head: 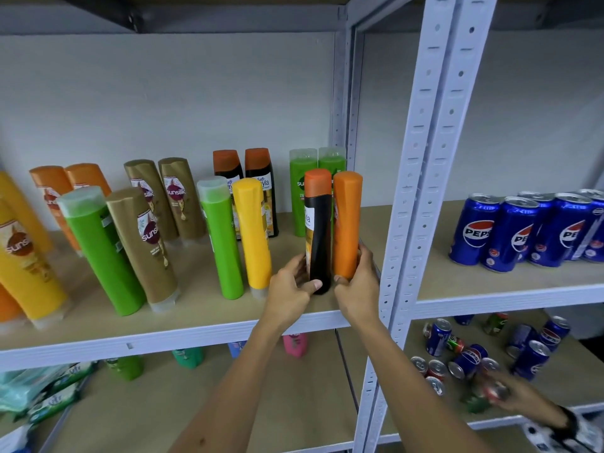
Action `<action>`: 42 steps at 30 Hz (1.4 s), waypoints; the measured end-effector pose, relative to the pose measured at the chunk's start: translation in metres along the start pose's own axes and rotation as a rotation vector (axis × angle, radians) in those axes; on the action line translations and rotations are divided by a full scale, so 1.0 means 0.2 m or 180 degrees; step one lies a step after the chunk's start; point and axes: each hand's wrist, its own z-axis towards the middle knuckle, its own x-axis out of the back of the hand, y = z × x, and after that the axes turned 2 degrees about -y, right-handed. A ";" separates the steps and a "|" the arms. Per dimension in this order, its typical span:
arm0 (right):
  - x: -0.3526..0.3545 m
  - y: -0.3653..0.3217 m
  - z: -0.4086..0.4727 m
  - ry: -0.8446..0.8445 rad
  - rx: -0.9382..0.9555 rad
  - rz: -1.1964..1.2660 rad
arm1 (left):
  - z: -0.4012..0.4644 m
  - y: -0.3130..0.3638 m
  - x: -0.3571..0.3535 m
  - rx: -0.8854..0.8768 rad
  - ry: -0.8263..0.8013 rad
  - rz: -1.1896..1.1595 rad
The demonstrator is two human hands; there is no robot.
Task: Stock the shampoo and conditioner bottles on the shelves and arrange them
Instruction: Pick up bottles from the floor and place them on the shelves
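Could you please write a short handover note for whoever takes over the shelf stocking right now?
Left hand holds the black bottle; right hand holds the orange bottle. Both stand upright, side by side, at the shelf front, right end.
Done: paired bottles in rows across the shelf.
Left: release these two, align them with the rows; more bottles sit on the shelf below.

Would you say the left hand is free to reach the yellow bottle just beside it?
Probably not yet: the left hand grips the black bottle. The yellow bottle stands unobstructed immediately to its left.
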 end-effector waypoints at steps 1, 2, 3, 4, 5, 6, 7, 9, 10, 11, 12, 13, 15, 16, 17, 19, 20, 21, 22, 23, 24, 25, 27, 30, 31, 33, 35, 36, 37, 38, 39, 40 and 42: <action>0.00 0.00 0.00 0.0007 0.0009 -0.0018 | 0.00 0.00 0.00 -0.0005 -0.0014 -0.0033; 0.00 0.00 0.00 0.0016 0.0014 -0.0031 | 0.00 0.00 0.00 -0.0011 -0.0034 -0.0056; 0.00 -0.01 -0.01 0.0020 0.0011 -0.0041 | 0.00 0.00 0.00 -0.0014 -0.0043 -0.0065; 0.00 -0.01 -0.01 0.0022 0.0009 -0.0046 | 0.00 0.00 0.01 -0.0021 -0.0040 -0.0049; 0.00 -0.01 -0.01 0.0021 0.0005 -0.0057 | -0.01 0.00 0.01 -0.0024 -0.0035 -0.0027; 0.00 -0.01 -0.01 0.0023 0.0007 -0.0065 | -0.01 0.00 0.01 -0.0026 -0.0043 -0.0006; 0.00 -0.02 -0.01 0.0024 0.0007 -0.0072 | -0.01 0.00 0.01 -0.0017 -0.0056 -0.0001; 0.00 -0.02 -0.02 0.0024 0.0013 -0.0071 | -0.01 0.00 0.01 0.0037 -0.0097 -0.0015; 0.00 -0.02 -0.02 0.0025 0.0016 -0.0088 | -0.01 0.01 0.01 0.0063 -0.0106 -0.0023; 0.00 -0.02 -0.03 0.0020 0.0027 -0.0126 | -0.02 0.02 0.02 0.0078 -0.0102 -0.0011; 0.00 -0.01 -0.04 0.0022 0.0048 -0.0171 | -0.03 0.03 0.02 0.0088 -0.0079 0.0028; 0.00 0.00 -0.05 0.0033 0.0066 -0.0217 | -0.05 0.03 0.01 0.0112 -0.0041 0.0096; -0.01 0.03 -0.10 0.0039 0.0090 -0.0286 | -0.08 0.02 0.01 0.0070 0.0114 0.0635; -0.01 0.05 -0.14 0.0043 0.0124 -0.0279 | -0.11 0.02 0.01 -0.0041 0.0224 0.1168; -0.01 0.07 -0.19 0.0062 0.0186 -0.0254 | -0.15 0.00 0.02 -0.0229 0.0313 0.1731; -0.03 0.11 -0.31 0.0076 0.0287 -0.0283 | -0.25 -0.06 0.03 -0.0747 0.0326 0.2368; -0.05 0.12 -0.37 0.0043 0.0360 -0.0396 | -0.30 -0.11 0.04 -0.1020 0.0304 0.2559; -0.07 0.15 -0.43 0.0001 0.0477 -0.0564 | -0.36 -0.16 0.05 -0.1274 0.0278 0.2781; -0.10 0.18 -0.49 -0.0036 0.0623 -0.0740 | -0.41 -0.20 0.06 -0.1409 0.0226 0.3012; -0.12 0.22 -0.53 -0.0078 0.0754 -0.0892 | -0.46 -0.25 0.07 -0.1483 0.0187 0.3178; -0.16 0.27 -0.58 -0.0136 0.0842 -0.0996 | -0.50 -0.28 0.10 -0.1521 0.0141 0.3234; -0.19 0.31 -0.62 -0.0217 0.0897 -0.1045 | -0.54 -0.31 0.12 -0.1547 0.0097 0.3252; -0.26 0.36 -0.71 -0.0477 0.0814 -0.1027 | -0.61 -0.37 0.18 -0.1515 -0.0074 0.3254; -0.40 0.42 -0.88 -0.1015 0.0124 -0.1056 | -0.76 -0.57 0.31 -0.0977 -0.0542 0.3061; -0.46 0.44 -0.94 -0.1201 -0.0092 -0.1060 | -0.82 -0.66 0.36 -0.0620 -0.0598 0.2835; -0.59 0.48 -1.06 -0.1568 -0.0456 -0.1148 | -0.94 -0.82 0.49 0.0217 -0.0605 0.2438; -0.73 0.52 -1.19 -0.1929 -0.0798 -0.1155 | -1.06 -0.96 0.64 0.0892 -0.0745 0.2342; -0.80 0.53 -1.25 -0.2134 -0.0958 -0.1196 | -1.12 -1.02 0.71 0.1154 -0.0866 0.2352; -0.87 0.54 -1.32 -0.2292 -0.1082 -0.1242 | -1.18 -1.09 0.78 0.1373 -0.1030 0.2381; -0.94 0.54 -1.38 -0.2414 -0.1205 -0.1292 | -1.24 -1.16 0.85 0.1567 -0.1204 0.2434; -1.01 0.54 -1.45 -0.2501 -0.1314 -0.1304 | -1.30 -1.24 0.91 0.1782 -0.1357 0.2476; -1.07 0.56 -1.51 -0.2574 -0.1444 -0.1282 | -1.37 -1.33 0.96 0.2031 -0.1486 0.2478; -1.20 0.61 -1.65 -0.2790 -0.1685 -0.1308 | -1.52 -1.49 1.06 0.2395 -0.1549 0.2347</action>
